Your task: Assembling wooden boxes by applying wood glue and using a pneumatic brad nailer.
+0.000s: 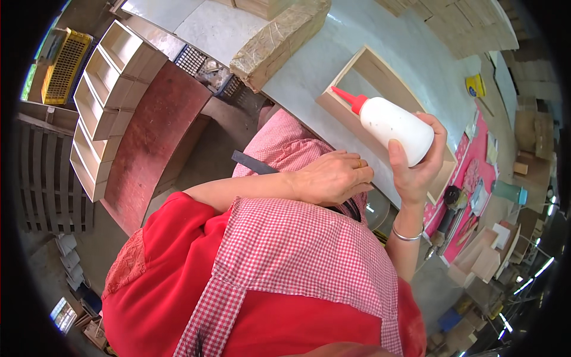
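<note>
My right hand (416,163) is wrapped round a white squeeze bottle (392,126) with a red pointed nozzle. The bottle is tilted, its nozzle pointing left over the near-left corner of a pale wooden frame (380,62) that lies on the table. My left hand (336,178) is in front of my body near the table edge, its fingers bent down and together; the palm side is hidden, so I cannot see what is in it, if anything. A dark flat strip (253,162) shows behind my left forearm, over the checked cloth on my lap.
A long tape-wrapped block (279,44) lies along the table's left edge. Stacked wooden boxes (110,77) stand on a red board (148,143) at left. To the right are a yellow tub (475,85), a pink cloth (470,172) with tools and a teal bottle (509,192).
</note>
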Demonstrator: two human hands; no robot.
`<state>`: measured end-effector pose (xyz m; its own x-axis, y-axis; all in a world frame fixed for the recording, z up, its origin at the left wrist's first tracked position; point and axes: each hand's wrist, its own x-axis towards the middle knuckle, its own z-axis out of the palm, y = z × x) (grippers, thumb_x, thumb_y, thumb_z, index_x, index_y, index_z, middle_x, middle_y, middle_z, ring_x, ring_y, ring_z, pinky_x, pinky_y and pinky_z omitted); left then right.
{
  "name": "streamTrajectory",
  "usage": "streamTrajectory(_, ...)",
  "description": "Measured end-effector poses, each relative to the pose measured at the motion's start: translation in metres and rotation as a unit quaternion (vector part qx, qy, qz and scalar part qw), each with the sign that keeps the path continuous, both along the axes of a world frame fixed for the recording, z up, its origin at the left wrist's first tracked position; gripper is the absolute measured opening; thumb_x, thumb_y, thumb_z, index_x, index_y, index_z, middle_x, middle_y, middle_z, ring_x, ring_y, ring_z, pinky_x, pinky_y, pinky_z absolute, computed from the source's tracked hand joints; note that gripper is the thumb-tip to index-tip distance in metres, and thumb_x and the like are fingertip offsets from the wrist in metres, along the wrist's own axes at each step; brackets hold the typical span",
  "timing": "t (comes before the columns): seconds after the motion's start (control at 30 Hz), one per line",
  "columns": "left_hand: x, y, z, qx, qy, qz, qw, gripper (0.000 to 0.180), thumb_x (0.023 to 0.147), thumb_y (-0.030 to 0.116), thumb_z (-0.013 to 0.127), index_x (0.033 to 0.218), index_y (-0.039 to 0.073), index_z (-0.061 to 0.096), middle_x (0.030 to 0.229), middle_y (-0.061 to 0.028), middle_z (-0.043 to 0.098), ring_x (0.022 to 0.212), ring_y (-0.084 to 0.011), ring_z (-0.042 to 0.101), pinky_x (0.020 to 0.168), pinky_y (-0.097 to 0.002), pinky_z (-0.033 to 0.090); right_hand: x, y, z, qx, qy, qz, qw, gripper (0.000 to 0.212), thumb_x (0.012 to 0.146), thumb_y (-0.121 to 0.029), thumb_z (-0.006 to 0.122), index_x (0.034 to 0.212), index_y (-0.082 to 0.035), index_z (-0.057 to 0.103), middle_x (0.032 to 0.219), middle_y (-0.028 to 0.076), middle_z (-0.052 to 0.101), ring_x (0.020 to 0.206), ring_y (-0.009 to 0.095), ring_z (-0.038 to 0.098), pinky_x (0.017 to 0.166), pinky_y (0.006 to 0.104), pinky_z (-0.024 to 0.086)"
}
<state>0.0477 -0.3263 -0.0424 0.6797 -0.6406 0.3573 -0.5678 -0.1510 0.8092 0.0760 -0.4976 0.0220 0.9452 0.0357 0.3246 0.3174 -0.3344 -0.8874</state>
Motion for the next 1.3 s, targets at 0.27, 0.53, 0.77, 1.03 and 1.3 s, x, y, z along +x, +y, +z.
streamTrajectory(0.27, 0.001, 0.001, -0.001, -0.002, 0.007, -0.007, 1.000, 0.021, 0.089, 0.024, 0.067, 0.089, 0.004, 0.059, 0.083, -0.0104, 0.059, 0.082, -0.0277, 0.059, 0.075, -0.0403, 0.047, 0.012, 0.001, 0.001, -0.043, -0.027, -0.004, 0.999, 0.058, 0.079, -0.013, 0.078, 0.125, -0.001, 0.046, 0.115, 0.011, 0.053, 0.101, 0.018, 0.058, 0.084, 0.0313, 0.051)
streamTrajectory(0.53, 0.003, 0.001, -0.005, -0.009, -0.005, -0.007, 1.000, 0.019, 0.088, 0.023, 0.067, 0.088, 0.005, 0.062, 0.084, -0.0091, 0.059, 0.082, -0.0259, 0.058, 0.073, -0.0391, 0.047, 0.032, 0.000, -0.001, -0.047, -0.052, -0.040, 0.997, 0.057, 0.079, -0.013, 0.078, 0.125, -0.002, 0.047, 0.114, 0.011, 0.054, 0.100, 0.019, 0.058, 0.083, 0.0319, 0.052)
streamTrajectory(0.77, 0.004, 0.002, -0.006, -0.021, 0.003, -0.011, 1.000, 0.017, 0.088, 0.021, 0.069, 0.087, 0.004, 0.063, 0.084, -0.0091, 0.059, 0.081, -0.0255, 0.058, 0.072, -0.0390, 0.047, 0.049, 0.001, 0.003, -0.082, -0.071, -0.071, 0.992, 0.054, 0.080, -0.015, 0.078, 0.124, -0.002, 0.048, 0.112, 0.011, 0.056, 0.098, 0.019, 0.059, 0.081, 0.0316, 0.052)
streamTrajectory(1.03, 0.004, 0.002, -0.004, -0.014, 0.009, -0.022, 1.000, 0.020, 0.090, 0.023, 0.063, 0.090, 0.003, 0.067, 0.086, -0.0107, 0.061, 0.083, -0.0273, 0.059, 0.075, -0.0402, 0.047, 0.061, -0.005, 0.002, -0.100, -0.101, -0.105, 0.984, 0.052, 0.079, -0.018, 0.078, 0.121, -0.002, 0.051, 0.108, 0.013, 0.059, 0.093, 0.021, 0.061, 0.077, 0.0331, 0.052)
streamTrajectory(1.3, 0.003, 0.001, -0.003, -0.005, -0.002, -0.017, 1.000, 0.016, 0.088, 0.020, 0.067, 0.090, 0.004, 0.068, 0.088, -0.0094, 0.063, 0.084, -0.0254, 0.060, 0.076, -0.0379, 0.048, 0.048, -0.023, 0.011, -0.125, -0.093, -0.129, 0.979, 0.052, 0.079, -0.019, 0.078, 0.120, -0.002, 0.052, 0.106, 0.012, 0.060, 0.091, 0.021, 0.061, 0.076, 0.0330, 0.052)
